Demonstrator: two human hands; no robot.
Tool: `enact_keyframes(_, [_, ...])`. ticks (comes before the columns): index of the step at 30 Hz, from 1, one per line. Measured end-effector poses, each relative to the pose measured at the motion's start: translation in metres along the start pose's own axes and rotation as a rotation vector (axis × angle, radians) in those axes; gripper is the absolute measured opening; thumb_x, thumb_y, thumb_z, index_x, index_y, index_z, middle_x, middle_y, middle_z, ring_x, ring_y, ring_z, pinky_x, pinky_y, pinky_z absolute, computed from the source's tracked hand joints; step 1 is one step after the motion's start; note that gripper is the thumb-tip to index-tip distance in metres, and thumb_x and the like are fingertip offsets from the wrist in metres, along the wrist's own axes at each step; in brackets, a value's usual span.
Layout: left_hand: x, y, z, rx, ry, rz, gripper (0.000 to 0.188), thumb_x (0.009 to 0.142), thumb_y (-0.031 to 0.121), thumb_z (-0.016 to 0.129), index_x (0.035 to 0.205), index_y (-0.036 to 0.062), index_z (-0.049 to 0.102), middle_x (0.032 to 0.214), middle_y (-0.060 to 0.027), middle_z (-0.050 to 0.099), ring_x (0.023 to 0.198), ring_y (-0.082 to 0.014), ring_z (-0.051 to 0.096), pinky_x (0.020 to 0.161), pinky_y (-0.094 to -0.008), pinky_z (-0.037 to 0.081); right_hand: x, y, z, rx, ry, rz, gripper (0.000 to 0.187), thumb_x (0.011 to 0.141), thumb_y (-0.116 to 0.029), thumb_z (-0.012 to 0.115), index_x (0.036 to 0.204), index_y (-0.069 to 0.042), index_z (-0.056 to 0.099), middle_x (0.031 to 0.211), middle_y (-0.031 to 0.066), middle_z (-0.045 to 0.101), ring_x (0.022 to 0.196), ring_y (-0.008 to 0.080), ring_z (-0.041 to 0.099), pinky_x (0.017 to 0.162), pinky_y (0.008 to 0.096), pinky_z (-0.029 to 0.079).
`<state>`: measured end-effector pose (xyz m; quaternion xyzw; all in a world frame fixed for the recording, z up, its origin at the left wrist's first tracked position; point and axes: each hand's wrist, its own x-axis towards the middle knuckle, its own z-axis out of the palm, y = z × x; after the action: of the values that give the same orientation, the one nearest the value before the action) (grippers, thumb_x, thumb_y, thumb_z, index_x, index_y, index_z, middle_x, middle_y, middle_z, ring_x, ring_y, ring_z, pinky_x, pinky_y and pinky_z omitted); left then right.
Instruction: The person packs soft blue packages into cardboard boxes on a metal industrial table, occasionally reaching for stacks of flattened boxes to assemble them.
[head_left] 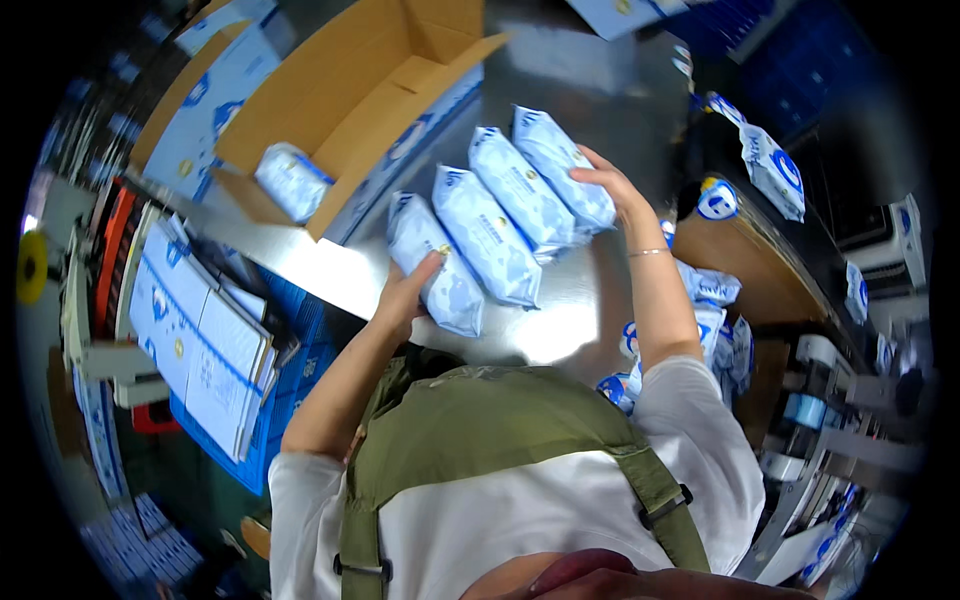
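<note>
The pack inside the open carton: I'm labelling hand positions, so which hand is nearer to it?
Left. The left hand is on the leftmost loose pack, lower right of the boxed pack; the right hand is farther right, on the rightmost loose pack.

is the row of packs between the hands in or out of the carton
Out: the row of packs is between the left hand and right hand, beside the open carton.

A packing workshop: metal table [640, 110], open carton [340, 110], stacked flat cartons [205, 335] and 4 pale-blue packs [487, 235].
</note>
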<state>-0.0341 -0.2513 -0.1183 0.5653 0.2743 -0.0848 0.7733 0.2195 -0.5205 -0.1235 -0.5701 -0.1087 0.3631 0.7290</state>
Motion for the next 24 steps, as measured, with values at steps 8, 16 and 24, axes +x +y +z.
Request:
enact_keyframes(8, [-0.047,0.045,0.032,0.069,0.122,0.784,0.102,0.064,0.019,0.084,0.144,-0.0001,0.023,0.132,-0.0151,0.046,0.123,-0.0248,0.045,0.105,-0.0378,0.034,-0.026,-0.035,-0.049,-0.083,0.072,-0.670,0.080,0.074,-0.030,0.063,0.141,0.002,0.033,0.136,0.0176,0.046,0.126,0.0303,0.045,0.107,0.0390,0.034])
enact_keyframes(16, [0.007,0.198,-0.031,-0.064,0.250,1.256,0.082,0.072,0.022,0.078,0.135,0.0002,0.032,0.130,-0.0155,0.047,0.117,-0.0240,0.050,0.098,-0.0358,0.040,0.084,-0.195,0.107,-0.141,0.035,-1.008,0.074,0.081,-0.030,0.066,0.142,-0.006,0.033,0.118,0.0071,0.056,0.107,0.0192,0.053,0.093,0.0329,0.042])
enact_keyframes(24, [0.023,0.160,-0.014,1.229,0.695,0.456,0.034,0.078,0.031,0.065,0.092,0.0000,0.066,0.095,-0.0195,0.066,0.091,-0.0358,0.063,0.078,-0.0453,0.050,0.226,-0.105,0.097,-1.612,0.141,-0.349,0.053,0.086,-0.046,0.053,0.126,-0.012,0.056,0.128,0.0110,0.057,0.121,0.0285,0.051,0.103,0.0440,0.033])
